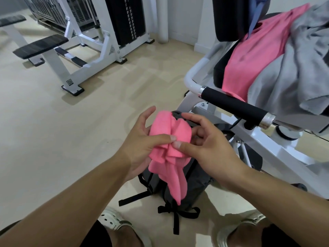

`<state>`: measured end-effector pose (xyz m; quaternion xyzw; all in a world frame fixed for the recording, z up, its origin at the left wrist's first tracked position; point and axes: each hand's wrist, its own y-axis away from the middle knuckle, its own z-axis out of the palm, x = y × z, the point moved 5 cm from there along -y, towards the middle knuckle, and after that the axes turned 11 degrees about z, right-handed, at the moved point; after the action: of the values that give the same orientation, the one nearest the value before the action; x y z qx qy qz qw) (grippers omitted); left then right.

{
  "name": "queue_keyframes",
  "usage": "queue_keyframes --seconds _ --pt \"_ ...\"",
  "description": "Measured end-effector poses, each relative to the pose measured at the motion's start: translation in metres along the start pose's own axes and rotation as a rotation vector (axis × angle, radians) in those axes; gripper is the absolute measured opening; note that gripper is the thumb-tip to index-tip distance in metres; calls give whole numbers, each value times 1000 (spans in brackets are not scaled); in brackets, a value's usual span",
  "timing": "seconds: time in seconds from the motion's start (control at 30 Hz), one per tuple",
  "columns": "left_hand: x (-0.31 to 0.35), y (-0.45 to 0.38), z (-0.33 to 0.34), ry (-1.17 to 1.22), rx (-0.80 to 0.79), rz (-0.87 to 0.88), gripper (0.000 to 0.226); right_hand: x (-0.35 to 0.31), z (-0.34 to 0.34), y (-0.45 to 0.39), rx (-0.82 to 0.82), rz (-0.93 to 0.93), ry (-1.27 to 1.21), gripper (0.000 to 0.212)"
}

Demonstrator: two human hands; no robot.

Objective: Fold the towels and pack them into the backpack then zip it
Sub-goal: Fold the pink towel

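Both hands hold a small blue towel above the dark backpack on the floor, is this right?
Not quite: in the head view the small towel is pink, not blue. The left hand and right hand do pinch it above the dark backpack on the floor.

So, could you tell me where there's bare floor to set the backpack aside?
Bare floor lies left of the backpack, between it and the white bench frame. The right is crowded: the machine frame and its padded handle close in, with the pink towel and grey towel draped above. Both feet sit just below.
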<state>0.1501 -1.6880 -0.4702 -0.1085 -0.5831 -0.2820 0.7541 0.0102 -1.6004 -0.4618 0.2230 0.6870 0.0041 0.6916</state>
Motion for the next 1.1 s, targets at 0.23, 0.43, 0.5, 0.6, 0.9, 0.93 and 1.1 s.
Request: queue_keyframes --seconds 0.23,0.43,0.5,0.6,0.9,0.93,1.1 --pt "9 5 11 -68 -270 35 89 -1 -7 2 71 7 -55 30" --pt "18 0 7 -166 -130 171 37 -3 -7 4 -83 76 -108 56" --pt "21 -1 6 -205 -82 202 30 -6 -7 6 -68 -1 9 59" --pt "22 -1 3 -283 -23 246 26 -9 -5 11 25 -145 277 51" --pt "15 1 2 -446 12 217 38 -17 -8 15 150 -228 545 12" --pt "13 1 2 -417 -28 188 35 -18 -7 16 145 -238 565 12" --pt "9 3 5 -265 -156 102 37 -19 -7 15 113 -217 507 11"
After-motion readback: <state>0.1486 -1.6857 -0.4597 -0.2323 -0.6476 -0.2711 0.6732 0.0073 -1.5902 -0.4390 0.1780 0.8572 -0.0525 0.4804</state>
